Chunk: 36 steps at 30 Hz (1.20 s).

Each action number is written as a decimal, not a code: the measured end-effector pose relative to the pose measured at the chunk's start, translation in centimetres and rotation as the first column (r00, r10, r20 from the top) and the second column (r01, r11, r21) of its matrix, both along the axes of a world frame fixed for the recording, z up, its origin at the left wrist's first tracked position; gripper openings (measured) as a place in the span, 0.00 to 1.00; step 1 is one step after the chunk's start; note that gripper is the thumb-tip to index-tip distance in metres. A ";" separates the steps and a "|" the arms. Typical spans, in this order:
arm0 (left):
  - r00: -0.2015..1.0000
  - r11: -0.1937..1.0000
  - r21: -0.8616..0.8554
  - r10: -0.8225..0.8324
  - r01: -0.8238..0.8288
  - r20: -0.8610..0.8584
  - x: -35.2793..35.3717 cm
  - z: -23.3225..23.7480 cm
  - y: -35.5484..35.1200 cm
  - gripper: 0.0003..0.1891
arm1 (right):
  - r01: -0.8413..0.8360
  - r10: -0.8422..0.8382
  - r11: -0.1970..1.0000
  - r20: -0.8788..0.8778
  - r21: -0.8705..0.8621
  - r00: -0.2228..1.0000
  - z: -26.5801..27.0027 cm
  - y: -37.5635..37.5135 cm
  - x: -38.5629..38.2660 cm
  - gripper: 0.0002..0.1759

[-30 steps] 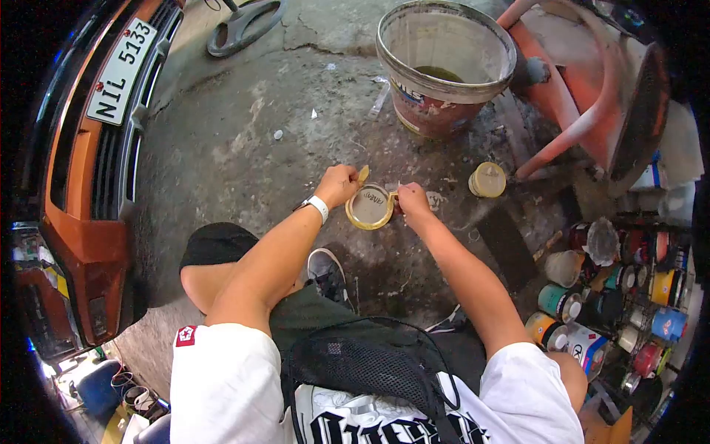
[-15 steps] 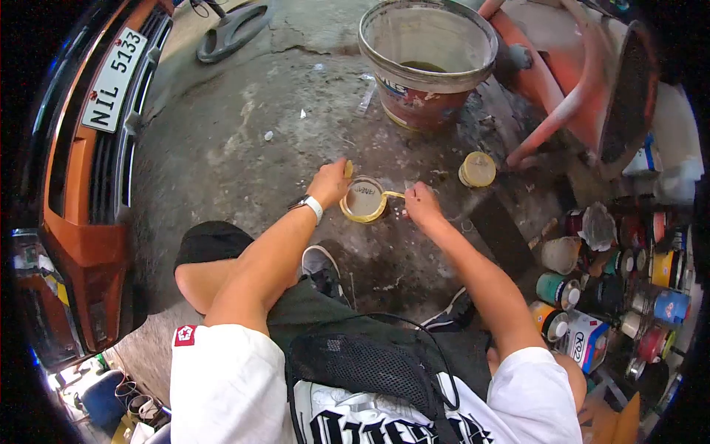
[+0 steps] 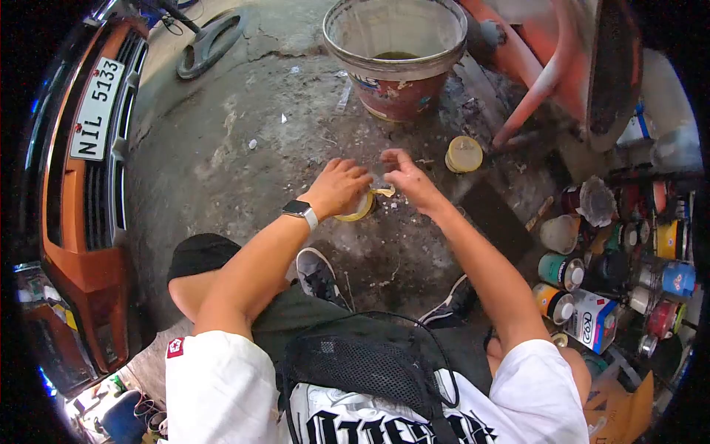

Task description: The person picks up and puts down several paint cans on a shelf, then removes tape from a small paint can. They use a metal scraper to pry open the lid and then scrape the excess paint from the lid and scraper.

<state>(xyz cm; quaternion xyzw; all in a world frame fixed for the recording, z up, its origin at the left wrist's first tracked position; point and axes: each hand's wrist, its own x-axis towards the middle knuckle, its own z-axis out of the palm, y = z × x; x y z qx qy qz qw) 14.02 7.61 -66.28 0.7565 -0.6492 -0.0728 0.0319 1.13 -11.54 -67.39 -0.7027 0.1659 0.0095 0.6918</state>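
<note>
A small round tub [image 3: 360,213] with yellow tape around its rim sits on the concrete floor. My left hand [image 3: 338,187] reaches over it, palm down with fingers stretched out, and covers most of its top. A loose end of yellow tape [image 3: 384,192] sticks out from the tub's right side. Just beyond that end, my right hand [image 3: 411,180] is raised with its fingers apart and nothing visible in it. Another small yellowish tub [image 3: 464,155] stands on the floor farther right.
A large paint bucket [image 3: 396,95] stands ahead, beside a red metal frame [image 3: 543,103]. An orange vehicle front with a licence plate [image 3: 97,109] rises at the left. Several paint cans and a K92 box [image 3: 592,320] crowd the right side. My shoes [image 3: 319,277] are below the tub.
My right hand has let go of the tape end and moved up and left. My left hand has shifted from the tub's far left edge to over its top. The view has shifted slightly.
</note>
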 end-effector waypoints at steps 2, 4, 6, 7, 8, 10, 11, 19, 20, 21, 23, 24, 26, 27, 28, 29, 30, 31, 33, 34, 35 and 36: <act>1.000 0.997 0.071 0.021 -0.020 -0.022 -0.2 0.5 -0.1 0.32 | -0.081 0.249 0.836 0.244 -0.542 0.937 -0.2 0.3 0.0 0.29; 0.998 0.989 0.139 0.047 -0.041 -0.041 -0.2 0.8 -0.6 0.28 | -0.114 0.329 0.694 0.171 -0.711 0.929 -1.1 1.5 -0.7 0.26; 0.998 0.990 0.137 0.039 -0.031 -0.056 0.4 0.7 -0.7 0.27 | -0.236 0.361 0.553 -0.025 -0.799 0.932 -0.9 2.4 -0.9 0.18; 0.998 0.989 0.140 0.043 -0.035 -0.055 0.5 0.6 -0.7 0.27 | -0.237 0.365 0.555 -0.023 -0.798 0.931 -1.2 2.2 -1.0 0.18; 0.997 0.987 0.150 0.059 -0.050 -0.055 0.5 0.8 -0.9 0.27 | -0.187 0.410 0.500 0.041 -0.846 0.911 -1.7 1.9 -1.3 0.16; 0.995 0.984 0.165 0.077 -0.066 -0.062 0.5 1.0 -0.9 0.27 | -0.138 0.459 0.450 0.096 -0.882 0.883 -2.7 1.6 -1.8 0.15; 0.996 0.983 0.168 0.078 -0.069 -0.052 0.6 1.0 -1.1 0.28 | -0.122 0.488 0.447 0.128 -0.886 0.863 -2.3 1.3 -1.9 0.14; 0.989 0.979 0.167 0.128 -0.114 -0.076 1.9 0.5 -1.1 0.25 | -0.689 0.646 0.485 -0.311 -0.539 0.697 4.1 -0.3 -7.2 0.09; 0.977 0.953 0.249 0.199 -0.174 -0.077 2.1 0.7 -0.8 0.24 | -0.740 0.686 0.476 -0.325 -0.475 0.650 4.7 0.0 -8.3 0.09; 0.961 0.915 0.331 0.266 -0.229 -0.070 2.3 0.8 -0.5 0.25 | -0.785 0.725 0.465 -0.332 -0.409 0.603 5.1 0.2 -9.0 0.09; 0.956 0.915 0.327 0.280 -0.238 -0.087 2.5 0.7 -0.1 0.25 | -0.781 0.751 0.479 -0.274 -0.401 0.601 5.7 0.5 -9.9 0.08; 0.932 0.893 0.347 0.343 -0.286 -0.118 2.5 0.8 0.1 0.23 | -0.775 0.772 0.493 -0.212 -0.396 0.599 5.9 0.6 -10.1 0.07; 0.902 0.865 0.375 0.409 -0.334 -0.141 2.4 1.0 0.6 0.21 | -0.814 0.796 0.468 -0.237 -0.344 0.557 7.2 0.2 -9.7 0.08; 0.856 0.821 0.391 0.498 -0.415 -0.138 2.4 1.0 1.1 0.21 | -0.850 0.818 0.437 -0.263 -0.296 0.512 8.0 -0.1 -9.2 0.09; 0.803 0.771 0.405 0.581 -0.491 -0.134 2.4 1.0 1.4 0.20 | -0.848 0.818 0.440 -0.258 -0.295 0.514 8.2 -0.6 -8.9 0.09; 0.805 0.772 0.407 0.579 -0.489 -0.131 2.6 0.6 1.9 0.20 | -0.863 0.830 0.391 -0.283 -0.321 0.481 8.4 -1.4 -8.8 0.09; 0.792 0.758 0.403 0.599 -0.513 -0.118 2.8 -0.1 2.5 0.22 | -0.875 0.838 0.341 -0.310 -0.344 0.449 8.6 -2.3 -8.7 0.09; 0.778 0.743 0.397 0.620 -0.538 -0.106 3.0 -0.9 2.8 0.23 | -0.874 0.837 0.342 -0.311 -0.345 0.451 9.0 -3.2 -8.7 0.09; 0.741 0.712 0.404 0.662 -0.575 -0.113 2.9 -1.6 2.7 0.23 | -0.893 0.765 0.271 -0.482 -0.360 0.427 10.0 -5.1 -8.8 0.10; 0.700 0.675 0.415 0.704 -0.609 -0.117 2.8 -1.8 2.8 0.23 | -0.894 0.767 0.265 -0.484 -0.361 0.422 10.4 -6.3 -9.0 0.10; 0.696 0.672 0.416 0.709 -0.613 -0.119 2.8 -1.8 2.9 0.23 | -0.873 0.761 0.312 -0.451 -0.374 0.466 10.8 -7.4 -9.3 0.09; 0.660 0.638 0.493 0.735 -0.592 -0.159 3.0 -1.6 2.7 0.23 | -0.849 0.752 0.362 -0.418 -0.386 0.510 11.5 -8.1 -9.4 0.08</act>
